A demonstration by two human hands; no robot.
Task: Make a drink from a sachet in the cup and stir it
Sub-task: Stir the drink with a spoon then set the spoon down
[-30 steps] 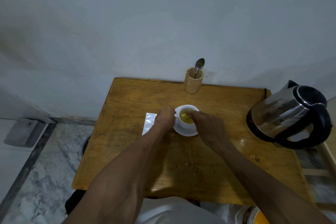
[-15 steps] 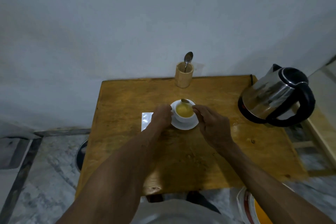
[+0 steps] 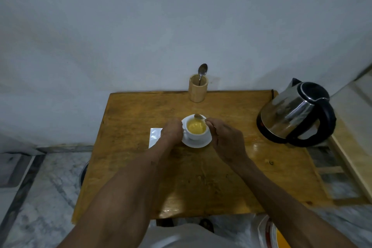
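A white cup (image 3: 196, 135) full of yellow drink stands on a white saucer (image 3: 198, 143) in the middle of the wooden table (image 3: 201, 177). My left hand (image 3: 171, 132) is closed on the cup's left side, at its handle. My right hand (image 3: 223, 137) pinches a small metal spoon (image 3: 198, 116), whose bowl is lifted over the cup's far rim, out of the liquid. A silvery sachet (image 3: 155, 137) lies flat on the table, partly hidden behind my left hand.
A bamboo holder (image 3: 198, 90) with another spoon (image 3: 202, 71) stands at the table's back edge by the wall. A steel kettle (image 3: 296, 112) with a black handle sits at the right. A round container (image 3: 269, 233) is on the floor at the lower right.
The spoon has come up out of the drink and now sits over the far rim. My right hand has drawn back to the right of the cup. The left hand stays on the cup.
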